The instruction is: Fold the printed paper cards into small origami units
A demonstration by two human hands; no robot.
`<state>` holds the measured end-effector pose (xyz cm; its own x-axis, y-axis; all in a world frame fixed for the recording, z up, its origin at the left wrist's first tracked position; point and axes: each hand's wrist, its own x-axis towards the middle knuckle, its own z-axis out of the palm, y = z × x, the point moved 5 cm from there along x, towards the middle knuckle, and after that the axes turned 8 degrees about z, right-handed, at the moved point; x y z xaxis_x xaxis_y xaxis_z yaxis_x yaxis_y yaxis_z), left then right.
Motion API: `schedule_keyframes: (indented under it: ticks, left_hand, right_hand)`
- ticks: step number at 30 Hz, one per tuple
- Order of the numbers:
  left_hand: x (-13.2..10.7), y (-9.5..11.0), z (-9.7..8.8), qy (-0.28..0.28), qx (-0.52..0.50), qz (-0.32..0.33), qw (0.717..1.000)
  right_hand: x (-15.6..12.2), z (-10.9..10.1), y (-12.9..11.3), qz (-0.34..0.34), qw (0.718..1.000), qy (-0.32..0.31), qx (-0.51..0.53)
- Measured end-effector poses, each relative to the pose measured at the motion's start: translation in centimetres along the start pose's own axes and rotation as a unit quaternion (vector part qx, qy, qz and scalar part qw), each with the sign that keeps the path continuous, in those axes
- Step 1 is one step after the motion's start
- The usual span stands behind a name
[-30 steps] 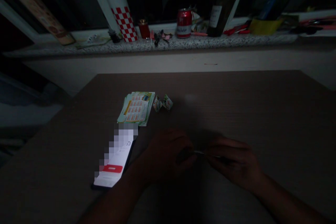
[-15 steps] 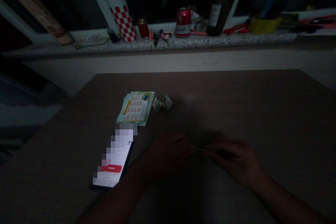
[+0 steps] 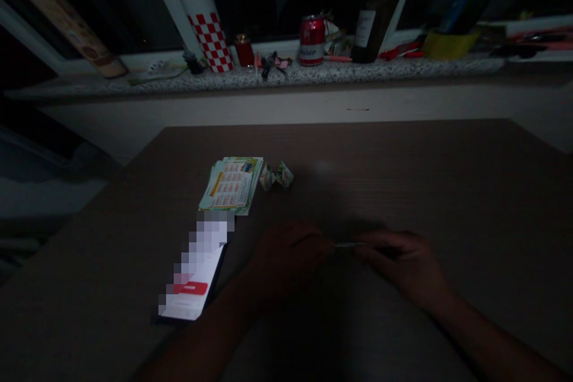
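Two hands (image 3: 290, 256) (image 3: 405, 259) pinch a thin piece (image 3: 348, 245) (pale), its long axis running sideways.

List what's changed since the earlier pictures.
The thin strip between the left hand and the right hand has shifted slightly up the picture. Both hands still hold it. The card stack, folded paper and phone stayed put.
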<state>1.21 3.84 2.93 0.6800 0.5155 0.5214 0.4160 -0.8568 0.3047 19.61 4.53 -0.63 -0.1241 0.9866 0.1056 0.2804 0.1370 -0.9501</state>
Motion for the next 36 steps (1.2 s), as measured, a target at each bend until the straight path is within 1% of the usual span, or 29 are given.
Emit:
schedule_keyframes:
  ticks: [4, 7, 11, 14, 18, 21, 24, 27, 33, 36]
  left_hand:
    - [0.1, 0.6, 0.0, 0.033, 0.031, 0.011, 0.999]
    - [0.0, 0.8, 0.3, 0.038, 0.031, -0.006, 0.999]
    - [-0.2, 0.8, 0.8, 0.014, -0.002, -0.045, 0.999]
    - [-0.4, 0.4, 1.1, -0.012, -0.033, -0.089, 0.995]
    - [-0.3, 0.1, 1.3, -0.018, -0.101, -0.126, 0.987]
    - [-0.1, 0.2, 1.5, -0.014, -0.146, -0.143, 0.979]
    - [0.0, 0.2, 1.8, -0.009, -0.181, -0.159, 0.97]
    - [0.0, 0.0, 2.1, -0.005, -0.205, -0.177, 0.963]
    - [0.1, -0.1, 2.0, -0.003, -0.212, -0.174, 0.962]
    - [0.1, -0.1, 1.9, -0.004, -0.213, -0.177, 0.961]
  right_hand:
    - [0.0, 0.3, 0.3, 0.038, 0.995, -0.008, 0.088]
    - [-0.2, 0.5, 0.4, 0.042, 0.993, 0.002, 0.108]
    - [-0.6, 0.8, -0.1, 0.013, 0.996, 0.008, 0.085]
    - [-0.7, 0.8, -0.4, -0.016, 0.998, 0.02, 0.059]
    - [-0.8, 0.6, -0.6, -0.04, 0.999, 0.031, 0.02]
    - [-0.8, 0.6, -0.8, -0.067, 0.997, 0.026, -0.001]
    - [-0.9, 0.7, -1.0, -0.094, 0.995, 0.006, -0.015]
    - [-0.9, 0.8, -1.0, -0.097, 0.995, -0.006, -0.026]
    - [-0.9, 0.9, -1.0, -0.109, 0.993, -0.04, -0.038]
    - [-0.8, 0.9, -0.9, -0.113, 0.992, -0.042, -0.04]
